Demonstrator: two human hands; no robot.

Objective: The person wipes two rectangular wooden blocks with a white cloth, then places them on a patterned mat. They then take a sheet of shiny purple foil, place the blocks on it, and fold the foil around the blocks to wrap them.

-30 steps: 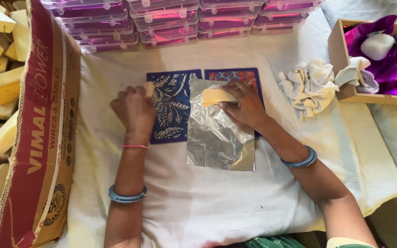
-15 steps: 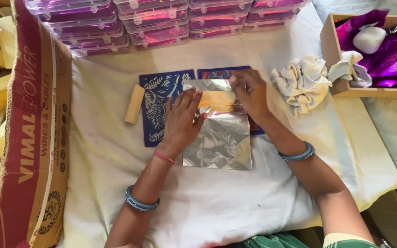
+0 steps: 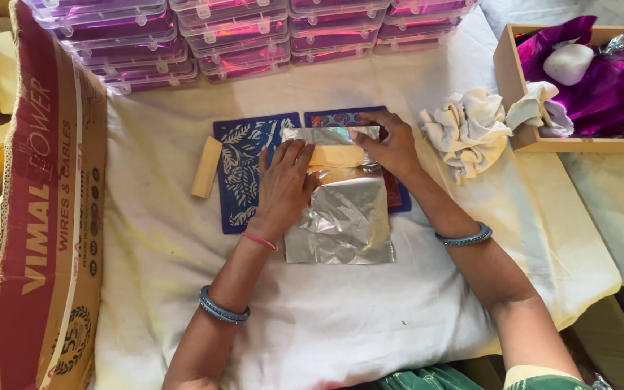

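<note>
- White cloth-covered work surface (image 3: pixel 341 325): spread across the nearest part of the view, with both forearms laid over it.
- Crinkled square sheet of silver foil (image 3: pixel 341 217): laid flat on the cloth, its far edge folded up against the block held by the hands.
- Left hand (image 3: pixel 283 184): laid palm down with fingers extended and close together, pressed on the left part of the foil and against the left end of the block.
- Pale yellow rectangular wooden block (image 3: pixel 335 156): laid lengthwise across the far end of the foil, between the two hands.
- Right hand (image 3: pixel 391 144): curled over the right end of the block, fingertips pinching foil and block together.
- Two dark blue patterned rectangular mats (image 3: pixel 243 173): laid side by side beneath the foil, the right one largely covered.
- Second pale wooden block (image 3: pixel 206 167): laid loose on the cloth, just beside the left mat.
- Crumpled cream rag (image 3: pixel 467 130): placed to the right of the mats.
- Printed cardboard carton (image 3: pixel 45 217): stood at the left, with wooden pieces behind it.
- Open wooden box (image 3: pixel 507 72): lined with purple foil, at the far right.
- Stacked clear plastic cases with purple contents (image 3: pixel 240 36): ranged along the far edge.
</note>
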